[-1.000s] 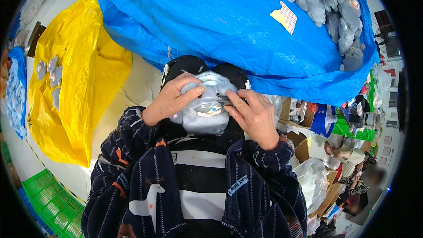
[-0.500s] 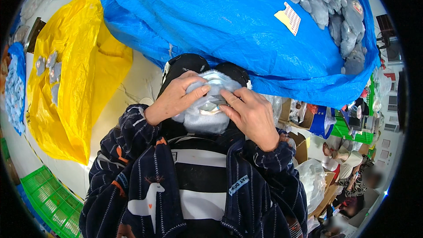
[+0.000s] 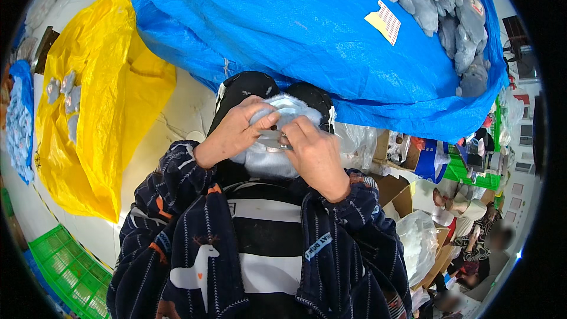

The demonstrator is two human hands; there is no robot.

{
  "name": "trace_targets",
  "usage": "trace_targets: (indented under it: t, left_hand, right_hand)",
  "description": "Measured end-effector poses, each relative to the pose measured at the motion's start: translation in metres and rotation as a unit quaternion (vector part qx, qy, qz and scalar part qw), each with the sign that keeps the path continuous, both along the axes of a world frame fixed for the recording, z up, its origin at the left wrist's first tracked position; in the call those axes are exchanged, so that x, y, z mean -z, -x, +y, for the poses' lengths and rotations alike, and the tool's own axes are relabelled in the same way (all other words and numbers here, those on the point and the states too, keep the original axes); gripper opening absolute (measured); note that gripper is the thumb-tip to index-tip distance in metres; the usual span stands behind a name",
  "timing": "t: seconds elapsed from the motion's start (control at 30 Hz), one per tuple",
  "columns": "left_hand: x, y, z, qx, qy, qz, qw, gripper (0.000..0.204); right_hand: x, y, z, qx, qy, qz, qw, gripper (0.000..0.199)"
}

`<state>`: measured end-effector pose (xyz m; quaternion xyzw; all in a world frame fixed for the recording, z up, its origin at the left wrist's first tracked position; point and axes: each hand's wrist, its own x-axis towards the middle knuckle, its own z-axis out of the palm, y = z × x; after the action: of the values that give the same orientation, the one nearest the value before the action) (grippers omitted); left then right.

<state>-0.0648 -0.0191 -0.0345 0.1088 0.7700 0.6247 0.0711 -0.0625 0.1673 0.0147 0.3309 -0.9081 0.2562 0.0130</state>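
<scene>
A pale grey fluffy plush piece (image 3: 269,162) lies on my lap, with a whitish, smooth-lined opening in its upper part. My left hand (image 3: 239,130) grips its upper left side, the thumb and bent fingers closed on the fabric. Over the middle of the opening my right hand (image 3: 313,153) is closed in a pinch, its fingertips bent inward close to the left thumb. A small shiny metallic bit (image 3: 284,140) shows at the right fingertips; its kind cannot be made out. What the right fingers pinch is largely hidden.
Ahead spreads a large blue sheet (image 3: 283,29), with many grey plush pieces (image 3: 469,41) and a yellow-and-white label (image 3: 385,22) on it. A yellow bag (image 3: 94,106) with small grey pieces and a green crate (image 3: 68,269) are left. Boxes (image 3: 396,192) and seated people (image 3: 472,236) are right.
My right hand has moved left and inward over the plush opening, its fingers now more curled. The left hand stays nearly where it was, gripping the plush.
</scene>
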Motion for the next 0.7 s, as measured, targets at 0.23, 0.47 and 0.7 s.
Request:
trace_targets:
  t: [0.23,0.47,0.7]
  left_hand:
    - [0.014,0.001,-0.012,-0.037,-0.076,-0.112,0.99,0.036]
    - [0.012,0.004,-0.009,-0.04,-0.126,-0.18,0.975,0.033]
    - [0.015,0.01,-0.021,0.014,-0.052,-0.044,0.998,0.028]
  right_hand:
    - [-0.006,0.002,0.035,0.141,0.579,-0.498,0.63,0.017]
    - [0.05,0.014,0.061,0.181,0.255,-0.195,0.93,0.035]
    - [0.061,0.015,0.052,0.195,0.485,-0.538,0.662,0.02]
